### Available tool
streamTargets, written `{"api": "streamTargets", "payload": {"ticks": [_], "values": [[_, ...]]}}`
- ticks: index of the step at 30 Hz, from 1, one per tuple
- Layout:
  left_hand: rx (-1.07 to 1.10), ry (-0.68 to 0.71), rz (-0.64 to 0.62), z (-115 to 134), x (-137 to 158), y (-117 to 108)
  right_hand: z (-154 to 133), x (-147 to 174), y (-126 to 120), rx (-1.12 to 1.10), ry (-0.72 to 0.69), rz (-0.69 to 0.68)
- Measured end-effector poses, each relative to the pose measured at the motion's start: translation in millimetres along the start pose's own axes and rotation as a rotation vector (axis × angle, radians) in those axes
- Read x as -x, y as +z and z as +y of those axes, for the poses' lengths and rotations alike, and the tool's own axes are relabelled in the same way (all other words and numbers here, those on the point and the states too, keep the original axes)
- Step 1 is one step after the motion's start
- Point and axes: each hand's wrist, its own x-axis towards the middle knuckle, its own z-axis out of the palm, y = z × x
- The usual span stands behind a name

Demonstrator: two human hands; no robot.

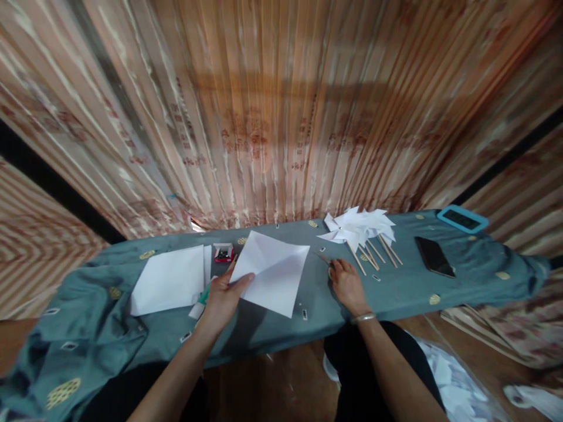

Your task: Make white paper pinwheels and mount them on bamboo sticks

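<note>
Between the thumb and fingers of my left hand (pixel 227 295) is a square sheet of white paper (pixel 277 269), held by its left edge and showing faint creases. My right hand (pixel 348 286) is closed around the handles of a small pair of scissors (pixel 323 257), its blades pointing left toward the paper but apart from it. Just beyond my right hand lies a pile of white paper pinwheels (pixel 358 227) on wooden sticks. A small red box (pixel 224 253) with dark bits in it sits beyond my left hand. A green and white item (pixel 203 296) is partly hidden by that hand.
A stack of white paper (pixel 169 281) lies at the left of the cloth-covered table (pixel 396 299). On the right are a dark phone (pixel 434 257) and a blue-framed device (pixel 463 219). A curtain (pixel 264 117) hangs behind. A plastic bag with white paper (pixel 457 381) is on the floor.
</note>
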Motion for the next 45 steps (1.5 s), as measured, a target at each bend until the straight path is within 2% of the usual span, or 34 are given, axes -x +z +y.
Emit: {"api": "streamTargets", "payload": {"ticks": [4,9,15,17,20,22,24,26,29,32,36,39,45], "values": [[-0.08,0.129,0.097,-4,-14,-17,-9,1,-7,0.082,0.04,-0.062],[-0.075,0.162,0.164,1,-13,-37,-11,-4,-20,0.122,0.111,-0.18],[-0.129,0.212,0.243,16,-25,-37,-19,-12,-28,-0.053,0.136,-0.311],[-0.163,0.24,0.258,15,-33,-37,-27,-9,-27,-0.31,0.165,-0.397],[-0.205,0.251,0.286,10,-41,-38,-48,3,-22,-1.115,0.329,-0.579],[-0.197,0.219,0.3,7,-44,-38,-62,15,-17,-1.466,0.426,-0.637],[-0.139,0.172,0.307,6,-45,-37,-75,27,-13,-1.677,0.5,-0.652],[-0.048,0.122,0.318,6,-45,-35,-83,38,-13,-1.784,0.529,-0.705],[0.062,0.049,0.329,7,-45,-29,-89,45,-18,-1.832,0.445,-0.767],[0.077,-0.016,0.305,4,-43,-20,-92,40,-23,-1.805,0.376,-0.668],[-0.033,0.019,0.257,-6,-38,-6,-99,25,-19,-1.777,0.489,-0.402],[-0.178,0.064,0.198,-13,-35,1,-112,19,-11,-1.758,0.514,-0.295],[-0.438,0.22,0.131,-21,-32,10,-129,17,-2,-1.652,0.545,-0.292]]}}
